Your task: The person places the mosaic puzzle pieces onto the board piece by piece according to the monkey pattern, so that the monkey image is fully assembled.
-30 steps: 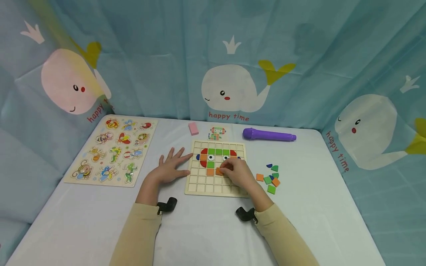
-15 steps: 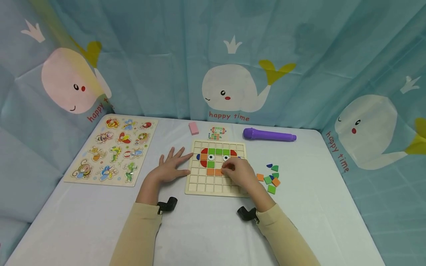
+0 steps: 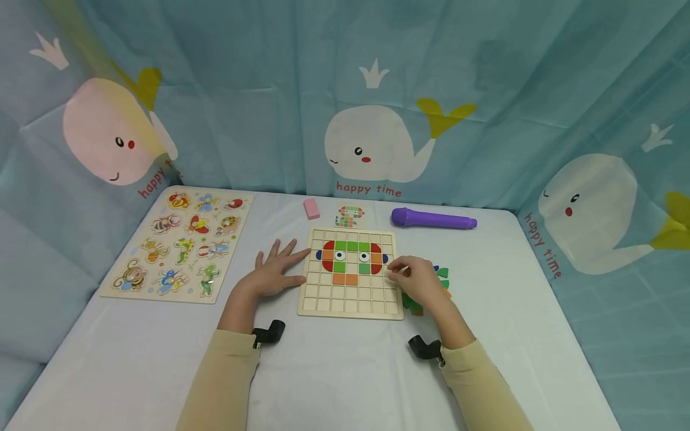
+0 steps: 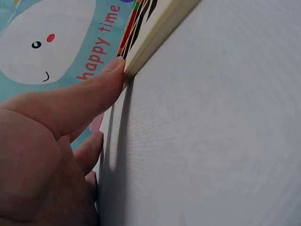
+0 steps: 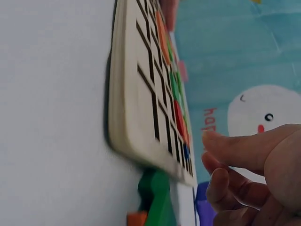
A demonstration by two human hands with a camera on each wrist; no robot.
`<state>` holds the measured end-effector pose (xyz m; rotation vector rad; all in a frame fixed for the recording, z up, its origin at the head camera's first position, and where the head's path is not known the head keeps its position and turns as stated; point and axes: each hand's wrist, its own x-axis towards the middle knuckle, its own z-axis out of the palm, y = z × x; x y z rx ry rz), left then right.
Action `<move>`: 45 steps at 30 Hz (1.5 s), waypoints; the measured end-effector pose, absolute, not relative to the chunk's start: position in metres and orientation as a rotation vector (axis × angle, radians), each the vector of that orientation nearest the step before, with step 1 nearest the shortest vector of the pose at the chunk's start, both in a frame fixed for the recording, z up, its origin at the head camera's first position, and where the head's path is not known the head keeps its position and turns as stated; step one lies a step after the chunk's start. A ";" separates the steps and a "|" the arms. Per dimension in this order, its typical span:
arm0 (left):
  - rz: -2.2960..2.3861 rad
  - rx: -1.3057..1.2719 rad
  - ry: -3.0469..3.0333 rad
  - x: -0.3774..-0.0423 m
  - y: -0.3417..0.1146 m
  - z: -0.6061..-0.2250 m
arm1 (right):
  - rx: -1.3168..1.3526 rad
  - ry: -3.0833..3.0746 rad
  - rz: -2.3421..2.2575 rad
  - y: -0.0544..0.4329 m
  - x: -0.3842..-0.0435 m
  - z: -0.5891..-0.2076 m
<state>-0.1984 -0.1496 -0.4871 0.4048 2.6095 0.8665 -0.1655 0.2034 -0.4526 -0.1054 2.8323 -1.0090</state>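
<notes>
A wooden grid board lies on the white table, with red, green, orange and blue tiles and two eye tiles forming a face. Two orange square tiles sit side by side below the face. My left hand lies with spread fingers at the board's left edge; in the left wrist view its thumb touches the board's side. Over the right edge of the board is my right hand, fingers loosely bent, nothing visible between them. Loose tiles lie right of the board, partly hidden by this hand.
Behind the board lie a small pattern card, a pink block and a purple microphone-shaped stick. A wooden insect puzzle board lies at the left. A blue whale-print curtain surrounds the table's back and sides.
My right hand has let go of the second orange square, now beside the first, and moved right toward the loose tiles. The left hand has stayed at the board's edge.
</notes>
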 end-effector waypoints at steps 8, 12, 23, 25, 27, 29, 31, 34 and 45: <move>0.866 0.405 2.612 -0.200 -0.151 -0.488 | -0.009 2.819 -1.018 0.237 -0.158 -0.457; 0.868 0.414 2.611 -0.199 -0.151 -0.488 | 0.015 2.827 -0.987 0.252 -0.154 -0.459; 0.874 0.418 2.613 -0.196 -0.152 -0.487 | -0.036 2.831 -0.848 0.269 -0.151 -0.463; 0.870 0.418 2.614 -0.196 -0.152 -0.487 | -0.037 2.835 -0.839 0.269 -0.152 -0.464; 0.866 0.416 2.614 -0.196 -0.151 -0.487 | -0.026 2.836 -0.852 0.269 -0.152 -0.464; 0.866 0.414 2.614 -0.196 -0.151 -0.487 | -0.016 2.836 -0.871 0.269 -0.154 -0.463; 0.868 0.412 2.615 -0.196 -0.151 -0.487 | -0.008 2.834 -0.892 0.268 -0.155 -0.463; 0.872 0.412 2.615 -0.196 -0.151 -0.487 | -0.003 2.833 -0.899 0.266 -0.157 -0.463; 0.865 0.404 2.608 -0.197 -0.152 -0.486 | -0.084 2.865 -0.923 0.250 -0.161 -0.456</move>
